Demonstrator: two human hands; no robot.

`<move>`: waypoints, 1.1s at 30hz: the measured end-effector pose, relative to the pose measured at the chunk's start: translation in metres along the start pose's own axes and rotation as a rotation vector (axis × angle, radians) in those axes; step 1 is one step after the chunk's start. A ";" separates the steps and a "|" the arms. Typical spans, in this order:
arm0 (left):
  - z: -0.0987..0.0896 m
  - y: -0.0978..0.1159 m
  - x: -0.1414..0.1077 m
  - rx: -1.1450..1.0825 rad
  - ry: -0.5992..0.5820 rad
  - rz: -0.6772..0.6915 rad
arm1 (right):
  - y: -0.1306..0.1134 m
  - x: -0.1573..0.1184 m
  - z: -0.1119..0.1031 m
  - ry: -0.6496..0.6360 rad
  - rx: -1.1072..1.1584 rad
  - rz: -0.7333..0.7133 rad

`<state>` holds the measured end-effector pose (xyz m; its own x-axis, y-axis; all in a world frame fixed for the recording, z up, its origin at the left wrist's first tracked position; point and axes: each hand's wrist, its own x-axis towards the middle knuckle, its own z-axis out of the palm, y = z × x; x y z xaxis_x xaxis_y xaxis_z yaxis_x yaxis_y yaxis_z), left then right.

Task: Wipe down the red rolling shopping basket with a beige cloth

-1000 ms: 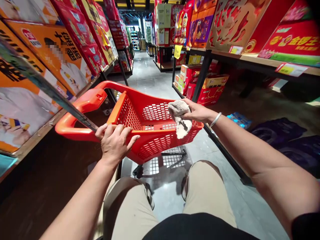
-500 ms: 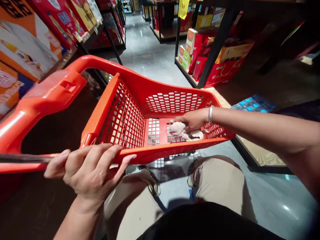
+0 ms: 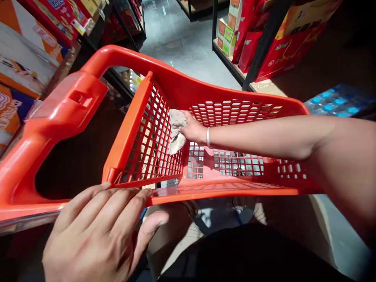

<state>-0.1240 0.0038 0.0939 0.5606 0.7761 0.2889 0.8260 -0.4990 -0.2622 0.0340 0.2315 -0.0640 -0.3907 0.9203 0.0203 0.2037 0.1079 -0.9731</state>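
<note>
Pressing a pale cloth (image 3: 177, 118) close to the inner side of the shopping cart's handle-end panel (image 3: 128, 131), the right hand (image 3: 193, 128) has its grip closed on the bunched fabric, though whether the cloth touches the mesh is hard to tell. The left hand (image 3: 98, 231) bends its fingers over the near rim of the shopping cart (image 3: 205, 87), beside its handle (image 3: 53, 105), in a loose grip with the thumb held out. Whether it also holds the thin bar (image 3: 31, 221) there cannot be told. The cloth should handle as light, limp and hard to damage, best taken by a gathered fold; the cart looks stiff and smooth, perhaps a little slippery, and its rim offers the firmest hold. The cloth looks matte and thick, with crumpled, uneven edges. Glossy orange-red plastic forms the cart, its handle a broad, rounded loop, its walls pierced by rows of small openings and its base by square grids. Beyond the cart's far end are blue-capped bottles (image 3: 336, 100) and, past its far side, flat-faced red packages (image 3: 289, 53).
</note>
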 end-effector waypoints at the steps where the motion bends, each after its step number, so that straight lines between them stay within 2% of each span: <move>1: -0.001 0.000 0.010 0.000 -0.019 -0.001 | 0.005 0.004 0.006 0.040 0.027 0.024; 5: 0.004 0.006 0.036 0.076 -0.051 -0.060 | 0.013 0.000 0.028 0.052 0.232 0.108; 8: 0.009 0.010 0.036 0.101 -0.014 -0.097 | 0.008 -0.024 0.041 -0.004 0.331 0.083; 10: 0.011 0.010 0.032 0.104 0.000 -0.096 | 0.004 -0.048 0.048 -0.120 0.320 -0.037; 12: 0.012 0.008 0.028 0.112 0.002 -0.069 | 0.001 -0.073 0.053 -0.332 0.302 -0.236; 14: 0.013 0.008 0.026 0.124 0.011 -0.062 | 0.001 -0.087 0.054 -0.524 0.279 -0.420; 15: 0.013 0.008 0.026 0.127 0.024 -0.072 | 0.001 -0.089 0.053 -0.571 0.253 -0.480; 17: 0.012 0.010 0.028 0.123 0.049 -0.093 | 0.003 -0.079 0.045 -0.544 0.183 -0.526; 19: 0.011 0.012 0.029 0.113 0.069 -0.100 | 0.005 -0.053 0.032 -0.396 0.127 -0.474; 23: 0.011 0.013 0.030 0.109 0.086 -0.092 | 0.009 0.010 0.006 0.027 0.128 -0.214; 24: 0.011 0.013 0.030 0.112 0.090 -0.091 | 0.011 0.021 0.003 0.082 0.129 -0.148; 26: 0.012 0.012 0.030 0.120 0.087 -0.097 | 0.015 0.030 0.006 0.073 0.127 -0.043; 29: 0.012 0.011 0.028 0.133 0.035 -0.098 | 0.018 0.007 0.024 -0.068 0.143 -0.031; 31: 0.011 0.011 0.028 0.134 -0.019 -0.103 | 0.017 -0.024 0.038 -0.105 0.144 -0.158; 33: 0.008 0.013 0.029 0.128 -0.072 -0.171 | 0.014 -0.054 0.048 -0.142 0.108 -0.338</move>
<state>-0.0970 0.0229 0.0917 0.4038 0.8729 0.2740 0.8916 -0.3084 -0.3315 0.0150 0.1651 -0.0895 -0.5417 0.7776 0.3193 -0.0507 0.3490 -0.9358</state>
